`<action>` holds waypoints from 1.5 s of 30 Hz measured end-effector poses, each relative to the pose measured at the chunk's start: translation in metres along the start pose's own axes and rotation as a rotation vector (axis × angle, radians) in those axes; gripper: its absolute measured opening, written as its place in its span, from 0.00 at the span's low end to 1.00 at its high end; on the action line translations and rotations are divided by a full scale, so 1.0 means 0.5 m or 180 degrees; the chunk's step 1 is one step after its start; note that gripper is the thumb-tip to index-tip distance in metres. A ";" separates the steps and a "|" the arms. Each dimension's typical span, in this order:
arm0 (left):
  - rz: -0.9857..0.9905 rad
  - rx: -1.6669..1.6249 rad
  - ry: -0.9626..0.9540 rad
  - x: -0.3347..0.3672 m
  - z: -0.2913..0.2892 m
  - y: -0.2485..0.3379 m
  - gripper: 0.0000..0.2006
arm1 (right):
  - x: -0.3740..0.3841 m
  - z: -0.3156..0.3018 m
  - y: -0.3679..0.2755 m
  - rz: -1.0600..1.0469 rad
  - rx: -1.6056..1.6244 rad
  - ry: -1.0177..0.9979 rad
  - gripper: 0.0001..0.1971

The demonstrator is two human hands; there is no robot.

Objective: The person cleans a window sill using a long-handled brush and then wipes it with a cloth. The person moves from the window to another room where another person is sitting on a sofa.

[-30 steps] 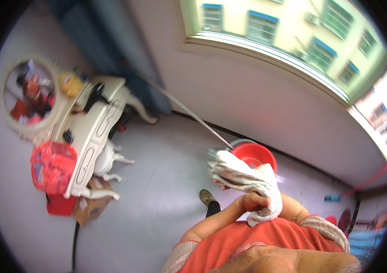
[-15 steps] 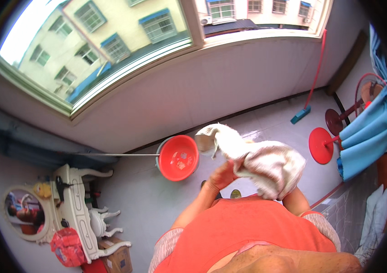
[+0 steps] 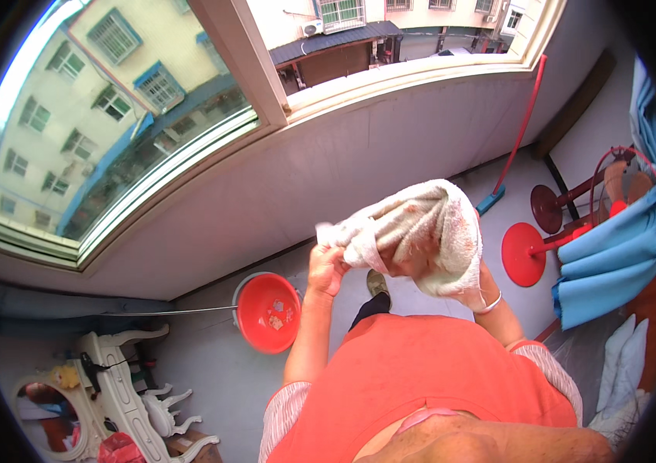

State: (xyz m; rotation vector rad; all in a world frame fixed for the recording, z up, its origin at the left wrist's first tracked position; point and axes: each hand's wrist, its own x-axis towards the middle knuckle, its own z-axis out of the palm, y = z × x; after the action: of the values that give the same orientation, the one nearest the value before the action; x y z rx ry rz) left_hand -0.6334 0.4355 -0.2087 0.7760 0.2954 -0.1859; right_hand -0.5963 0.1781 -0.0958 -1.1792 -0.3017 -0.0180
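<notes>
Head view: both hands grip a towel (image 3: 420, 231) over grey floor (image 3: 212, 370) beneath windows (image 3: 112, 116).

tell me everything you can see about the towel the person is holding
The towel is whitish terry-like cloth with faint reddish marks, bunched and draped rather than spread flat. It is held up at chest height, above the floor and right of the red basin. The left hand pinches one end; the rest hangs over the right hand, hiding most of it. A bracelet shows on that wrist below the cloth.
</notes>
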 end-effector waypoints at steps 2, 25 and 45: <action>0.0732 -0.0025 0.0137 0.061 0.021 0.044 0.22 | 0.099 -0.018 0.002 0.0459 0.1004 -0.0162 0.21; 0.0499 0.0434 0.3584 0.045 0.018 -0.169 0.08 | 0.716 0.182 0.281 -0.1703 -0.2902 -0.3674 0.33; 0.0091 0.0739 0.2770 0.244 0.112 -0.219 0.09 | 0.942 -0.538 -0.023 0.0303 -0.4516 -0.2406 0.29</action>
State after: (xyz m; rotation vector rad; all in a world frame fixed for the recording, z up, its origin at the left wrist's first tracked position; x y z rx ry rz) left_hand -0.5373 0.3120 -0.2835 1.0635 1.0984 0.1630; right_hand -0.0862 -0.0040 -0.0648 -2.5977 -0.9860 0.3597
